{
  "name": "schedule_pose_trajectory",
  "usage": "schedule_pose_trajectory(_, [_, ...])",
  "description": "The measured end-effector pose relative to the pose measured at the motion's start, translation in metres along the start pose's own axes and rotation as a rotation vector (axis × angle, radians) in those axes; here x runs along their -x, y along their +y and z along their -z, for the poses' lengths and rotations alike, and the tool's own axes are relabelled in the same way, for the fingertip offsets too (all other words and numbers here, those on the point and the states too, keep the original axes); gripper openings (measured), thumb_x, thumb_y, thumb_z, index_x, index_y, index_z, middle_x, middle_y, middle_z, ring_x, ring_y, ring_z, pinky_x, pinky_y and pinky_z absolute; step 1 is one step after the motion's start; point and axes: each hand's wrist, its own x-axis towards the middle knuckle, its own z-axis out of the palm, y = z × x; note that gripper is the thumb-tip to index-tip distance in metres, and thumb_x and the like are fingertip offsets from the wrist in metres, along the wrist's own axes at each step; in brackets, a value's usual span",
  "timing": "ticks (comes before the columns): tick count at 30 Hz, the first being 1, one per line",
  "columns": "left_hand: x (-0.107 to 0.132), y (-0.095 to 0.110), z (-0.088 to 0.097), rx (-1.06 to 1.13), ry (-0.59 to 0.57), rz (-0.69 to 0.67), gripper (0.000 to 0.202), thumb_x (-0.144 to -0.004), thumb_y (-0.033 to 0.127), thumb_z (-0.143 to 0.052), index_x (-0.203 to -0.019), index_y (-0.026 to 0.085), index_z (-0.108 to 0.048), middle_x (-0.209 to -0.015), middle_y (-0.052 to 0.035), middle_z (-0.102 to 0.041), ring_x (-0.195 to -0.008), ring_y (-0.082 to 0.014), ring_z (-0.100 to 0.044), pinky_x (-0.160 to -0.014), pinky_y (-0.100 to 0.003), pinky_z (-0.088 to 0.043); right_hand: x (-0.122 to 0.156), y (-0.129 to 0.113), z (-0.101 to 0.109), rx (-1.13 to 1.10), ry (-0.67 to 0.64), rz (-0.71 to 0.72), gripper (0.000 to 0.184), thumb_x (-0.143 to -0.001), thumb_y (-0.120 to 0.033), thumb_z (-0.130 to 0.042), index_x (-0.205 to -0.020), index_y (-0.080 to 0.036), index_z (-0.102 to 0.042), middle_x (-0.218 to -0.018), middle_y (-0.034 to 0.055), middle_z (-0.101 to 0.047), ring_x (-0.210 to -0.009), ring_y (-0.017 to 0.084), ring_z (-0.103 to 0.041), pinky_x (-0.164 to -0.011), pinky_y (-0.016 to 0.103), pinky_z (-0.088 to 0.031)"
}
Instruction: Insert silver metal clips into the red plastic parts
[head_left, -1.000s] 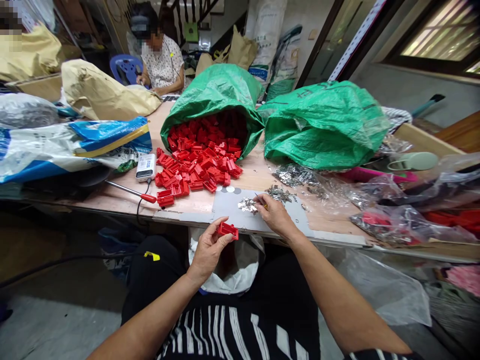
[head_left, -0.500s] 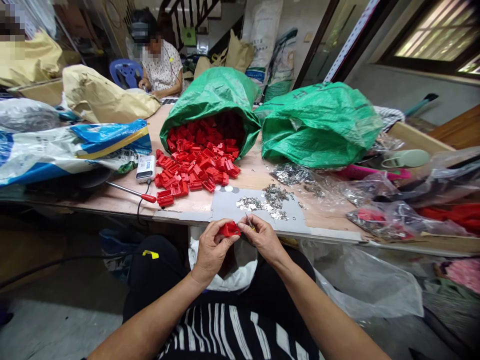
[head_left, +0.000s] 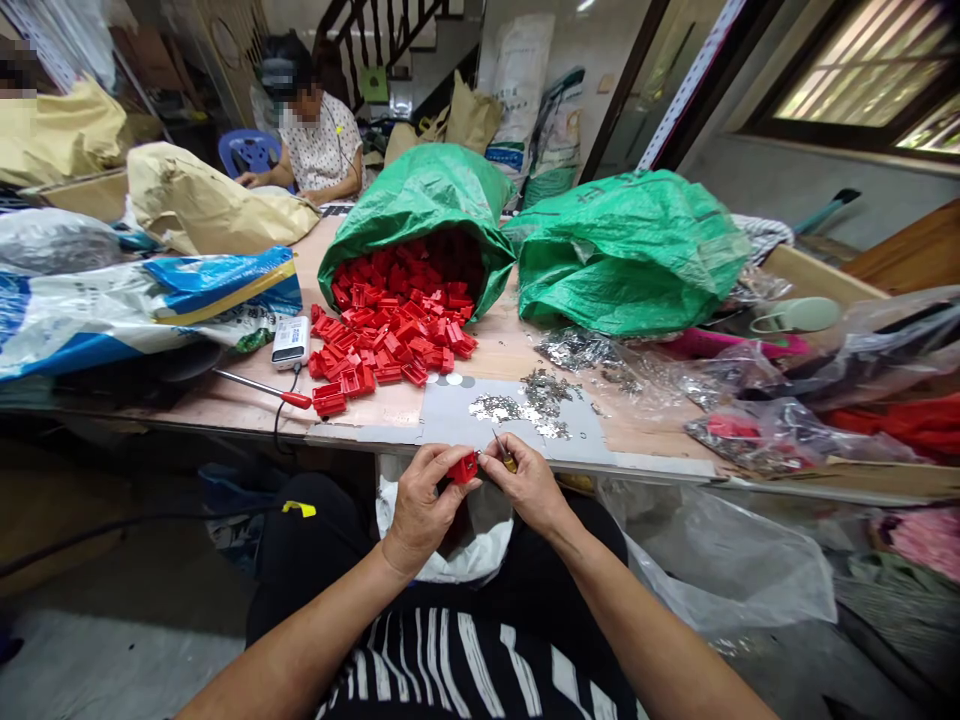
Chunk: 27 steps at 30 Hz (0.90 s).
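Across the middle of the view, surface (head_left: 495,352): wooden top, crowded with sacks and small parts, its front edge just beyond the hands.
Full green sack (head_left: 435,185): lying on the surface, mouth toward the person, red parts filling the opening.
Second green sack (head_left: 630,250): just right of the first, slumped.
Blue-and-white bag (head_left: 112,310): flat along the left side.
White sack (head_left: 480,562): open, below the front edge, between the knees.
Heap of red parts (head_left: 390,335): spilling from the full sack onto the surface.
Grey sheet (head_left: 442,425): at the front edge, carrying most of the metal pieces.
Left hand (head_left: 426,500): in front of the edge, fingers clamped on one red part.
Right hand (head_left: 531,488): just right of it, fingers closed around a pointed tool, tips at the part's right end; whether they also pinch something is too small to tell.
White device (head_left: 291,342): left of the heap, with a dark cable.
Pointed tool (head_left: 508,460): yellow handle, tip angled up and left.
Held red part (head_left: 465,467): above the white sack, between both hands.
Metal pieces (head_left: 551,395): small, shiny, scattered in a loose pile.
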Motion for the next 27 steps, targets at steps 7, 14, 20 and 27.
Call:
schedule_pose_trajectory(7, [0.0, -0.002, -0.003, -0.006, 0.008, -0.029, 0.033, -0.081, 0.024, -0.066, -0.114, 0.024, -0.062, -0.102, -0.0047, -0.06, -0.096, -0.0143, -0.057, -0.085, -0.026, -0.046, 0.002, -0.006, -0.003, -0.028, 0.048, -0.029, 0.025, -0.08, -0.038, -0.055, -0.072, -0.016, -0.046, -0.067, -0.0013, -0.044, -0.063, 0.011, -0.041, -0.06, 0.024, -0.035])
schedule_pose_trajectory(14, [0.0, -0.002, -0.006, 0.042, 0.023, -0.001, 0.033, -0.08, 0.024, -0.067, -0.113, 0.023, -0.062, -0.102, -0.004, -0.06, -0.095, -0.0129, -0.057, -0.084, -0.024, -0.046, 0.002, -0.004, -0.006, -0.04, 0.029, -0.038, 0.025, -0.08, -0.038, -0.055, -0.072, -0.016, -0.046, -0.069, -0.0009, -0.046, -0.064, 0.011, -0.041, -0.061, 0.025, -0.034])
schedule_pose_trajectory(20, [0.0, -0.003, -0.007, 0.16, 0.001, 0.107, 0.035, -0.08, 0.027, -0.067, -0.115, 0.024, -0.062, -0.105, -0.0036, -0.06, -0.097, -0.0128, -0.058, -0.085, -0.023, -0.047, 0.001, -0.004, 0.002, -0.138, -0.087, -0.096, 0.027, -0.079, -0.039, -0.059, -0.075, -0.015, -0.048, -0.068, -0.0011, -0.045, -0.061, 0.009, -0.036, -0.056, 0.023, -0.031])
schedule_pose_trajectory(27, [-0.003, -0.001, -0.008, 0.428, 0.005, 0.415, 0.042, -0.075, 0.031, -0.071, -0.116, 0.021, -0.062, -0.109, -0.004, -0.062, -0.097, -0.0131, -0.059, -0.088, -0.022, -0.047, 0.001, -0.001, 0.01, -0.254, -0.148, -0.161, 0.031, -0.084, -0.045, -0.055, -0.081, -0.016, -0.046, -0.065, -0.0033, -0.037, -0.053, 0.007, -0.03, -0.049, 0.022, -0.025])
